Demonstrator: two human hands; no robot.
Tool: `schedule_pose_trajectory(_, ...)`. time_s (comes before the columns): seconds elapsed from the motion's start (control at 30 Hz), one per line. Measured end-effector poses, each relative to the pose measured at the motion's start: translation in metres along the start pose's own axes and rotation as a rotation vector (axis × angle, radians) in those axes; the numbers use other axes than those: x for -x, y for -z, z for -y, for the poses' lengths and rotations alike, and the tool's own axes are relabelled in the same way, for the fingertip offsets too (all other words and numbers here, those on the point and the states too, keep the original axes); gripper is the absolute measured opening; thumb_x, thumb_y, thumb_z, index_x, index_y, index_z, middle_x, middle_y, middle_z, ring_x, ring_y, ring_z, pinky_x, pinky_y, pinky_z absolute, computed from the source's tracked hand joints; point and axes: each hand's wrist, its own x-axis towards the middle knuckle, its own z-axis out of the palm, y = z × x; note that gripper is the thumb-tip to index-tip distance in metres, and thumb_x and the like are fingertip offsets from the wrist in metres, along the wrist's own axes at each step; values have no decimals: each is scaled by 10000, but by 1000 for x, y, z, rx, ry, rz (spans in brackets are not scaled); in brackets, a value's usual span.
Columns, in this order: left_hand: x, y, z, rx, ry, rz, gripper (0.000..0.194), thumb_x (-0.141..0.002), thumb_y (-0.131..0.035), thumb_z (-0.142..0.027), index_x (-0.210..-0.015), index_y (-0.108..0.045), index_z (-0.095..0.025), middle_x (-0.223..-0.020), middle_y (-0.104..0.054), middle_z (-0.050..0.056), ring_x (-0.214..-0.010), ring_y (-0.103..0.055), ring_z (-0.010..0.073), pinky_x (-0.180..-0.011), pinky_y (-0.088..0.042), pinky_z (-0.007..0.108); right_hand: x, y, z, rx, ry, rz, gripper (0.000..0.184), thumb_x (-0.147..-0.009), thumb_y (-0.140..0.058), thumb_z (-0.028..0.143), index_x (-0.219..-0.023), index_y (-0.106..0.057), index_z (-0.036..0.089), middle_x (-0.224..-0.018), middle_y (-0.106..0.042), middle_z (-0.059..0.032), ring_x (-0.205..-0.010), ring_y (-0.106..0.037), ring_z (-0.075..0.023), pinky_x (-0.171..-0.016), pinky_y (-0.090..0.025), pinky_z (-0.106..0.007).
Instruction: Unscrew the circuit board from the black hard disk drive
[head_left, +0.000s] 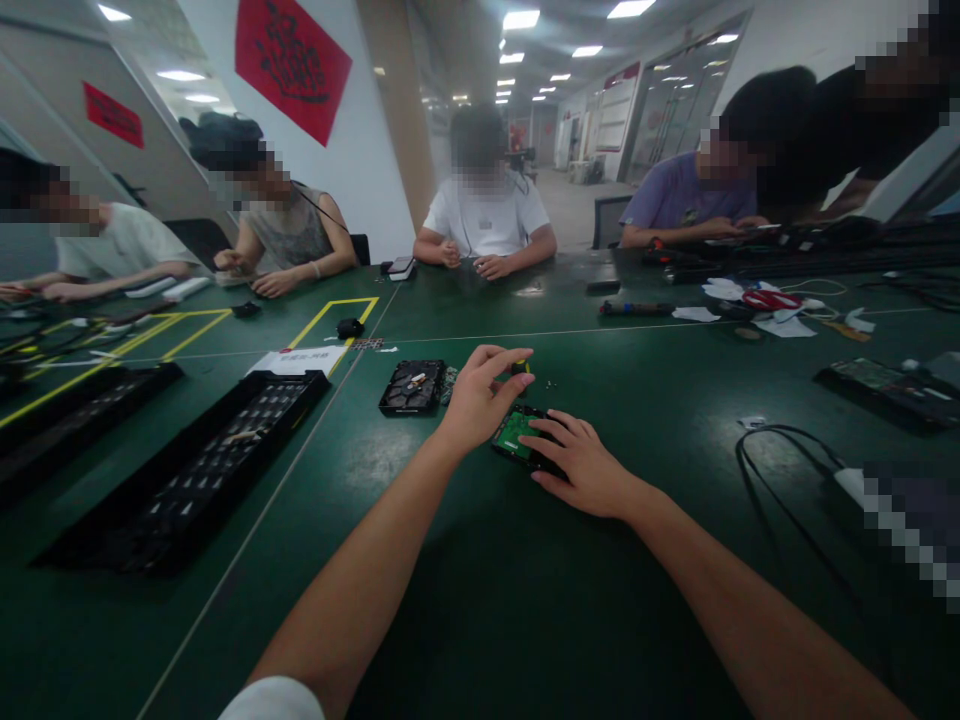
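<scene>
My left hand (480, 400) is closed in a pinch around a small black-and-yellow tool (521, 368), mostly hidden by the fingers. It hovers at the far left edge of a black device with a green circuit board (514, 436), which lies flat on the table. My right hand (581, 462) rests over the right part of this device, its fingers spread and touching the top, the thumb along the near side. A black square housing (411, 388) with small pale pieces on top lies left of my left hand. Tiny bits (552, 384) lie just beyond the device.
Long black trays (202, 460) lie on the left of the green table (465, 620), by a white paper label (296, 360). Another black device with a board (889, 385) and a dark cable (787, 430) are at right. Several people sit around the far side.
</scene>
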Motion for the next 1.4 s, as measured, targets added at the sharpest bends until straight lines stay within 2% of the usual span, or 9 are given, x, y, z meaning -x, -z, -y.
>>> schedule_pose_trajectory(0.13,-3,5,1,-17,8,-17,258,-1023,-623,-300,-1245,-749,-255,-1129,-698,78,-969,-701,173,-765,-602,276,0,0,-2,-19,11,0,543,-1026,-585,451,-1551,-543,319,-1641,-459,-101,-1557,-268,-416,-1211,-269,-670)
schedule_pose_trajectory(0.33,-5,12,-3,109,-12,161,334,-1084,-476,-271,-1336,-695,-253,-1294,-729,85,-1183,-700,206,-1070,-568,415,2,4,-5,-57,56,26,546,-1002,-627,406,-1539,-550,342,-1645,-455,-78,-1579,-249,-396,-1237,-229,-672)
schedule_pose_trajectory(0.43,-3,9,-6,202,26,207,331,-1078,-515,-317,-1354,-687,-254,-1313,-725,92,-1177,-710,211,-1038,-592,407,3,6,-5,-58,55,32,544,-997,-629,360,-1535,-549,352,-1653,-450,-60,-1596,-231,-377,-1263,-163,-677)
schedule_pose_trajectory(0.67,-4,6,-1,110,39,4,234,-979,-706,-337,-1189,-782,-271,-1100,-719,66,-989,-716,180,-822,-616,301,2,7,-5,-15,40,39,562,-981,-598,211,-1523,-562,355,-1684,-422,-29,-1620,-153,-379,-1245,-31,-752)
schedule_pose_trajectory(0.83,-6,12,4,51,0,35,239,-1028,-608,-281,-1213,-757,-257,-1148,-755,71,-1047,-713,197,-905,-614,352,3,5,-14,16,46,-7,611,-918,-565,76,-1468,-611,339,-1644,-478,-23,-1600,-215,-350,-1258,-96,-712)
schedule_pose_trajectory(0.97,-4,12,5,112,91,82,318,-1063,-522,-316,-1315,-698,-235,-1239,-737,87,-932,-708,179,-623,-601,248,4,4,-20,46,32,-45,635,-872,-529,7,-1430,-642,288,-1594,-540,-55,-1557,-298,-348,-1227,-219,-681)
schedule_pose_trajectory(1.2,-1,1,1,295,142,79,341,-1021,-624,-414,-1292,-718,-230,-1225,-697,99,-1001,-692,195,-642,-615,234,0,4,-10,18,11,-99,380,-1008,-635,334,-1375,-682,245,-1526,-605,-102,-1390,-483,-363,-1101,-415,-608)
schedule_pose_trajectory(1.3,-1,-6,-1,219,109,-34,280,-938,-755,-406,-1162,-793,-242,-1155,-652,92,-982,-663,181,-631,-571,202,-3,1,-8,31,9,-123,340,-1013,-652,339,-1332,-709,237,-1489,-636,-109,-1336,-532,-356,-1063,-456,-581)
schedule_pose_trajectory(1.4,-1,-8,-1,199,100,-85,231,-973,-711,-396,-1116,-810,-245,-1082,-652,81,-886,-651,148,-572,-527,182,-5,-3,-10,41,18,-142,286,-1013,-658,311,-1279,-735,238,-1458,-658,-111,-1310,-561,-351,-1053,-471,-578)
